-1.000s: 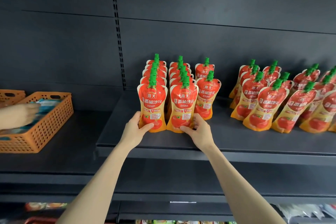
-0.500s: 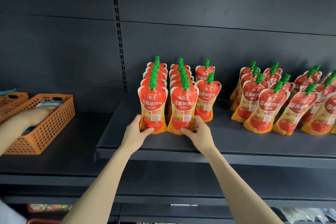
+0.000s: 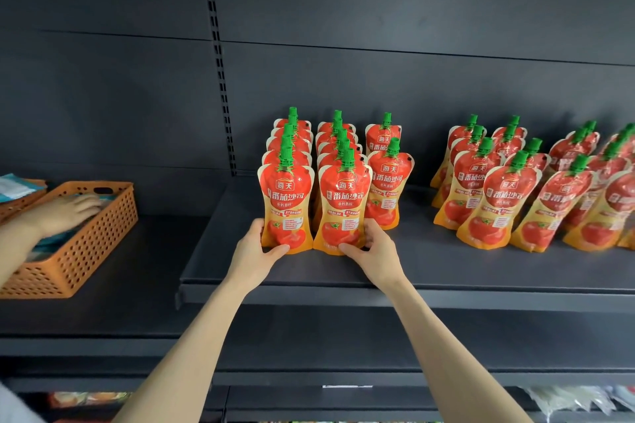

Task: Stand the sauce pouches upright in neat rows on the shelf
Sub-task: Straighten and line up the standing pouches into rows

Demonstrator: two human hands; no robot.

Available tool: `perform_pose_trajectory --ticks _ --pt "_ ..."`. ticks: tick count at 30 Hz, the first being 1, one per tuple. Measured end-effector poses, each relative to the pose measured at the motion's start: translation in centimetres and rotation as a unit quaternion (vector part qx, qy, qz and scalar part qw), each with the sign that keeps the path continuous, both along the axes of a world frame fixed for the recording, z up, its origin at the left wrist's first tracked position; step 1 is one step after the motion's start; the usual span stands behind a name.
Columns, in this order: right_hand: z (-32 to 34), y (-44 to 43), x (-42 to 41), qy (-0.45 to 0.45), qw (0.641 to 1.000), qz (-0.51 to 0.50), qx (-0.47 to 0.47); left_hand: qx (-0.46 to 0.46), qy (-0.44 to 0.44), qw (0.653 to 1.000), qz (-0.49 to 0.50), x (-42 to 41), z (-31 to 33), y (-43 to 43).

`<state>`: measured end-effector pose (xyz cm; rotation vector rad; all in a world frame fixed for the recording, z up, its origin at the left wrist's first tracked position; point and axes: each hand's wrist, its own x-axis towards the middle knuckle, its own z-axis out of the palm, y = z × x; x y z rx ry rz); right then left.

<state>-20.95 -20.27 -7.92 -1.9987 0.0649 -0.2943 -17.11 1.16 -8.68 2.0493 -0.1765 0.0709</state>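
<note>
Red and orange sauce pouches with green caps stand on a dark shelf (image 3: 429, 271). Two full rows stand upright at the left, and a shorter third row (image 3: 390, 182) of two pouches stands beside them. My left hand (image 3: 256, 251) grips the base of the front pouch of the left row (image 3: 287, 203). My right hand (image 3: 372, 249) grips the base of the front pouch of the second row (image 3: 345, 206). Further right, several more pouches (image 3: 494, 203) lean to the right in looser rows.
An orange perforated basket (image 3: 79, 251) sits on the lower shelf section at the left, with another person's hand (image 3: 65, 211) inside it. A slotted upright (image 3: 216, 55) divides the back wall. Goods lie on a shelf below, at the bottom edge.
My hands stay at the bases of the two front pouches. The other person's hand has moved further into the orange basket.
</note>
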Motion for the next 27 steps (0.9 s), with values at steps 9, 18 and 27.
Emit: perform_pose_trajectory --ticks 9,18,27 --pt "-0.1 -1.2 -2.4 -0.022 0.998 -0.049 -0.041 -0.009 -0.089 0.991 0.103 -4.7 -0.6 0.1" --pt "6.0 -8.4 -3.9 -0.114 0.988 -0.062 -0.083 -0.006 -0.184 0.982 -0.047 -7.0 6.5 -8.6" --pt "14.0 -18.8 -2.7 -0.185 0.972 -0.006 -0.145 -0.022 -0.284 0.958 -0.038 -4.7 14.3 -20.9"
